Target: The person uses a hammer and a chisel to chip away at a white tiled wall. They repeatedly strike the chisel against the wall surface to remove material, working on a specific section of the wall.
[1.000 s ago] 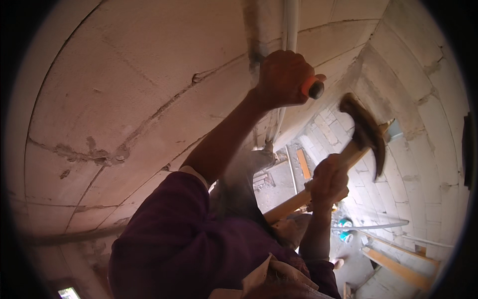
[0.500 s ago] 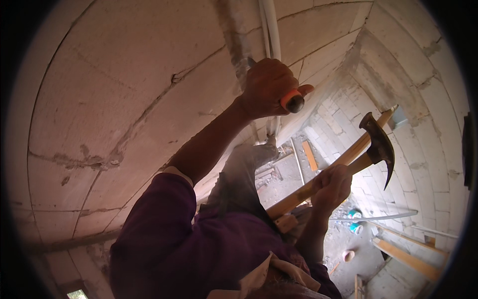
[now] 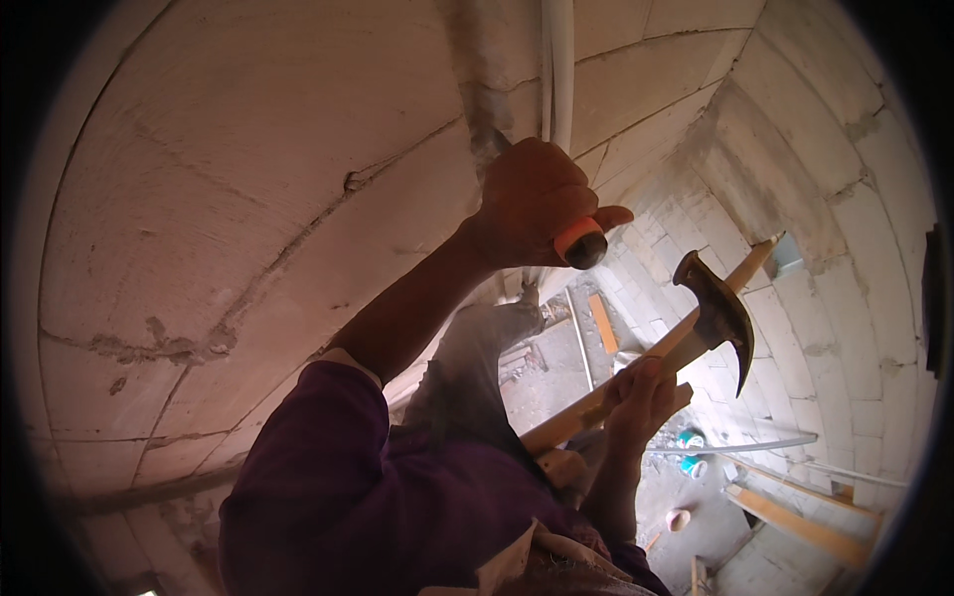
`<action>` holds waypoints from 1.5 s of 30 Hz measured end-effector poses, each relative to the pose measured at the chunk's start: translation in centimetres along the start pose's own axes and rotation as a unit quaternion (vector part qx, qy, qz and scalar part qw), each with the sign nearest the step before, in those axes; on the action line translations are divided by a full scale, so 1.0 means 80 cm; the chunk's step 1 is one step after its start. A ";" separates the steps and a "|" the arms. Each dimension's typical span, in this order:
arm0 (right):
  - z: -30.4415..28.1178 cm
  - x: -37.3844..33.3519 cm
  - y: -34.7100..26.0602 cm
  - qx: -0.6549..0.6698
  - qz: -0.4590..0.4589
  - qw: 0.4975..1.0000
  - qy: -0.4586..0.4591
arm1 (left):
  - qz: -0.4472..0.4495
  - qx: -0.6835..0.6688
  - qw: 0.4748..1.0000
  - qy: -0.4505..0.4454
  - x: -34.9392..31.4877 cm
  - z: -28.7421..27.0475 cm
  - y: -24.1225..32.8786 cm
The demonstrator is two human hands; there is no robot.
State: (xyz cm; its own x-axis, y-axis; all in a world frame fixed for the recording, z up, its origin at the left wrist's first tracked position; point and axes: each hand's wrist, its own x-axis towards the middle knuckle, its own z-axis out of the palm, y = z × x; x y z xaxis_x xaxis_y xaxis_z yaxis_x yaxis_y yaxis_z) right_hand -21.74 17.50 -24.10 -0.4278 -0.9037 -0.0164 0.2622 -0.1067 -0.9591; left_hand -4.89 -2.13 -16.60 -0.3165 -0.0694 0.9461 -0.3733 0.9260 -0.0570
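A chisel (image 3: 579, 243) with an orange handle end is being gripped by the left hand (image 3: 532, 204) in the upper middle of the frame; the fingers are wrapped tightly around it, and the thumb is sticking out to the right. The tip is hidden behind the hand, but it seems to be pressed against the block wall (image 3: 248, 169), just beside the white pipe (image 3: 556, 60) and the grey groove which is running up there. It is probably being held this way so that the orange end is staying free to be struck.

A hammer (image 3: 711, 308) with a wooden handle is being held by the right hand (image 3: 641, 397) in the right middle of the frame. The hand is closed around the handle a little under the dark head, and the long rest of the handle is running down to the lower left. The head is apart from the chisel, with open air between them, so room for a swing is being left.

The wall is standing very close on the left. On the right the space is opening to the dusty floor (image 3: 556, 377) below, where wooden planks (image 3: 795, 521) and a small blue container (image 3: 691, 465) are lying.
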 end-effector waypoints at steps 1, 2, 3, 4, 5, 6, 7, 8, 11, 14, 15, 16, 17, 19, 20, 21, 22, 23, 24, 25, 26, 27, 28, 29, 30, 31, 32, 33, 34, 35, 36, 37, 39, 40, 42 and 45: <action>0.003 -0.001 -0.001 0.000 0.007 1.000 -0.001 | 0.008 -0.010 1.000 0.000 0.000 -0.001 -0.001; 0.005 -0.001 -0.001 -0.023 0.003 1.000 -0.005 | 0.016 -0.020 1.000 -0.001 -0.001 -0.001 -0.002; 0.007 -0.002 -0.003 -0.047 0.000 0.999 -0.009 | 0.017 -0.028 0.999 0.013 -0.001 0.000 -0.004; 0.009 -0.003 -0.004 -0.070 -0.004 0.997 -0.013 | 0.019 -0.037 0.999 0.028 -0.002 0.001 -0.006; 0.012 -0.005 -0.006 -0.091 -0.037 0.995 -0.014 | 0.019 -0.047 0.998 0.043 -0.004 0.002 -0.006; 0.016 -0.008 -0.009 -0.113 -0.071 0.991 -0.016 | 0.017 -0.052 0.998 0.045 -0.004 0.001 -0.007; 0.020 -0.012 -0.010 -0.133 -0.104 0.985 -0.018 | 0.015 -0.057 0.997 0.046 -0.005 0.000 -0.007; 0.025 -0.016 -0.010 -0.117 -0.146 0.982 -0.024 | 0.015 -0.063 0.997 0.048 -0.003 -0.001 -0.007; 0.030 -0.029 0.005 -0.093 -0.303 0.948 -0.018 | 0.014 -0.062 0.997 0.050 0.000 -0.009 -0.007; 0.026 -0.009 0.010 -0.412 -0.399 0.815 -0.076 | 0.024 -0.065 0.995 0.069 -0.007 -0.006 -0.009; 0.032 -0.006 0.006 -0.464 -0.416 0.778 -0.078 | 0.021 -0.056 0.997 0.055 -0.011 -0.007 -0.009; 0.037 -0.004 0.002 -0.511 -0.435 0.738 -0.080 | 0.018 -0.045 0.998 0.041 -0.015 -0.010 -0.010; 0.029 -0.013 0.004 -0.437 -0.347 0.825 -0.084 | 0.017 -0.036 0.999 0.031 -0.015 -0.013 -0.012; 0.030 -0.020 -0.003 -0.238 -0.296 0.921 -0.089 | 0.010 -0.051 0.997 0.064 -0.012 -0.013 -0.014; 0.036 -0.023 -0.010 -0.121 -0.339 0.928 -0.099 | 0.007 -0.059 0.995 0.078 -0.011 -0.012 -0.013; 0.014 -0.017 0.008 -0.220 -0.327 0.913 -0.104 | -0.008 -0.047 0.998 0.042 -0.008 -0.015 -0.012; 0.002 -0.016 0.023 -0.354 -0.332 0.871 -0.080 | -0.023 -0.037 0.999 0.005 -0.003 -0.022 -0.011; 0.010 -0.010 0.031 -0.468 -0.337 0.815 -0.058 | -0.034 -0.019 0.998 -0.039 -0.001 -0.028 -0.011; 0.016 -0.011 0.029 -0.436 -0.305 0.844 -0.059 | -0.030 -0.033 0.999 0.006 -0.006 -0.023 -0.012; 0.023 -0.011 0.022 -0.404 -0.274 0.871 -0.058 | -0.026 -0.048 0.997 0.051 -0.013 -0.013 -0.013; 0.035 -0.010 0.015 -0.365 -0.245 0.897 -0.055 | -0.016 -0.058 0.994 0.091 -0.015 -0.011 -0.018; 0.037 -0.017 -0.003 -0.257 -0.270 0.922 -0.099 | -0.018 -0.059 0.995 0.077 -0.013 -0.013 -0.017; 0.038 -0.018 -0.006 -0.266 -0.317 0.904 -0.110 | -0.020 -0.060 0.996 0.064 -0.010 -0.015 -0.016; 0.038 -0.019 -0.008 -0.273 -0.363 0.883 -0.120 | -0.023 -0.062 0.996 0.052 -0.008 -0.015 -0.013; 0.036 -0.010 0.011 -0.393 -0.424 0.810 -0.096 | -0.023 -0.044 0.998 0.042 -0.007 -0.016 -0.013; 0.036 -0.007 0.009 -0.438 -0.401 0.800 -0.087 | -0.024 -0.027 0.999 0.033 -0.006 -0.018 -0.015; 0.040 -0.002 0.007 -0.480 -0.379 0.787 -0.081 | -0.020 -0.008 1.000 0.019 -0.005 -0.019 -0.018; 0.039 0.000 0.003 -0.526 -0.354 0.769 -0.076 | -0.013 0.006 1.000 0.017 -0.003 -0.017 -0.018; 0.029 -0.002 0.003 -0.486 -0.313 0.812 -0.081 | -0.005 0.020 1.000 0.016 0.000 -0.014 -0.019; 0.023 -0.001 0.008 -0.430 -0.274 0.856 -0.088 | -0.003 0.040 0.999 0.005 -0.001 -0.017 -0.014; 0.012 -0.004 0.005 -0.388 -0.233 0.888 -0.083 | -0.009 0.042 0.999 0.011 0.001 -0.012 -0.014; 0.006 0.003 0.035 -0.443 -0.318 0.837 -0.058 | -0.014 0.044 0.999 0.016 0.003 -0.006 -0.016; 0.042 0.013 0.028 -0.348 -0.246 0.903 -0.059 | -0.024 0.058 0.998 0.005 -0.004 -0.001 -0.015; 0.037 0.014 0.010 -0.317 -0.215 0.922 -0.061 | -0.030 0.056 0.998 0.002 -0.005 0.006 -0.015; 0.024 0.017 -0.007 -0.249 -0.150 0.954 -0.070 | -0.038 0.060 0.998 -0.001 -0.011 0.013 -0.016; 0.025 0.037 0.018 -0.276 -0.301 0.911 -0.061 | -0.045 0.074 0.996 -0.032 -0.012 0.028 -0.020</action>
State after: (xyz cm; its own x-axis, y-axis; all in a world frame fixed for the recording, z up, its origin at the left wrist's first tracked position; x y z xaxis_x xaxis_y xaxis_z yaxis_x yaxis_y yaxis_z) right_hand -20.87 13.82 -24.97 -0.2413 -0.7936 0.5585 -0.4778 -0.4038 -0.7802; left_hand -5.91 -4.36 -18.15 -0.3284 -0.1776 0.9277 -0.5264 0.8499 -0.0236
